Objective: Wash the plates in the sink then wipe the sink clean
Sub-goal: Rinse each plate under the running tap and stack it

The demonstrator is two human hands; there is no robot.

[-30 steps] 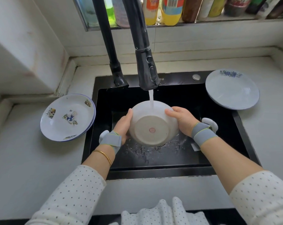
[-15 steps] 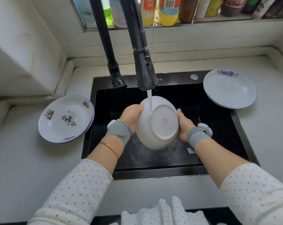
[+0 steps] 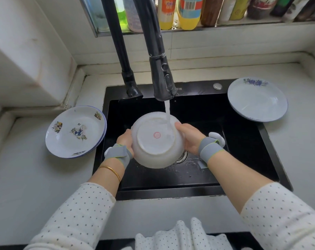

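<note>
- The bowl is held base-up over the sink, just beneath the tap.
- It is clasped from both sides. The right hand is curled over its right wall. The left hand is pressed to its left wall, but those fingers are hidden behind the bowl, so the depth of that hold cannot be told.
- A slip is judged the main risk. The glaze is wet and the bowl is held only at two opposite sides. If one hand is eased off to turn it, it could be dropped into the sink and chipped.
- The stream lands on the upper right of the base, close to the right fingertips. Water could be thrown off the curved wall onto the counter and the sleeves.
- The tap hangs near the far rim, so it could be struck if the bowl is raised or tipped back carelessly.
- The plate on the right overhangs the sink's corner. It could be knocked in by a passing forearm or by the bowl when it is set down there.
- The stack lies at the sink's left rim and could be nudged in the same way.
</note>
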